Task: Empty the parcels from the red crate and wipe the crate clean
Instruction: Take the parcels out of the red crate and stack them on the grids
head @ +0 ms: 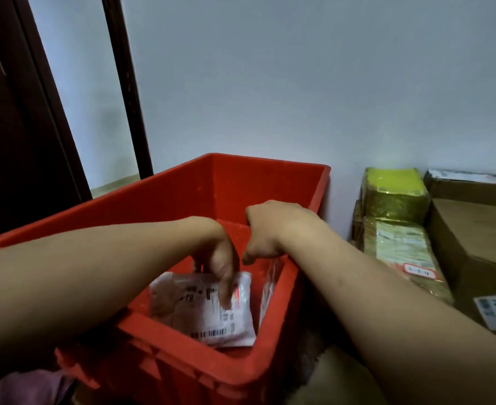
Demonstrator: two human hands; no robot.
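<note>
The red crate (182,197) stands in front of me against the wall. A white parcel (211,320) with a barcode label lies on its floor near the front corner. My left hand (217,258) reaches down into the crate and pinches the parcel's upper edge, thumb across the label. My right hand (270,229) is inside the crate by the right wall, its fingers curled down and hidden. A second white parcel (268,290) leans on that wall just under it. Whether the right hand holds this parcel does not show.
To the right of the crate are stacked yellow-wrapped bundles (392,197) and brown cardboard boxes (474,244) with labels. A dark door frame (124,83) stands behind on the left. A pinkish cloth (22,387) shows at the bottom left corner.
</note>
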